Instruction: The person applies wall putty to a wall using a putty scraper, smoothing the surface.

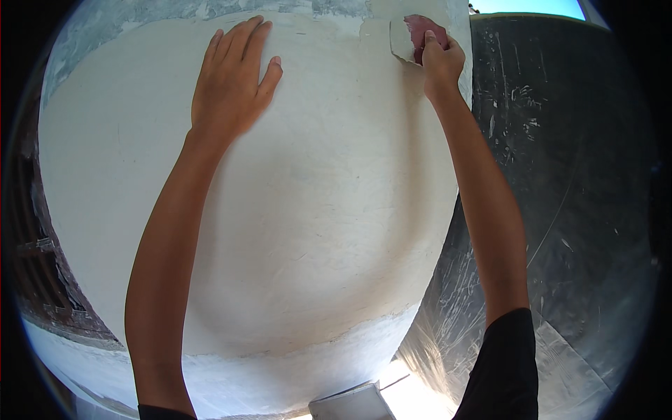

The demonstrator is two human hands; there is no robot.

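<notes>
My left hand (234, 77) lies on the white plastered surface (308, 210) near its upper middle, fingers extended and slightly apart. At the upper right, close to that surface's edge, my right hand (442, 66) grips a torn piece of sandpaper (423, 29), maroon with an off-white part on its left side. The piece rests against the white surface, and my thumb is on top of it. Rougher bluish-grey patches border the smooth white area along the top.
A dark, scuffed panel (560, 182) stands to the right. At the left edge is a dark opening with bars (35, 273). A grey rectangular object (350, 404) shows at the bottom centre, beside a bright strip of light. A sliver of bright blue shows at top right.
</notes>
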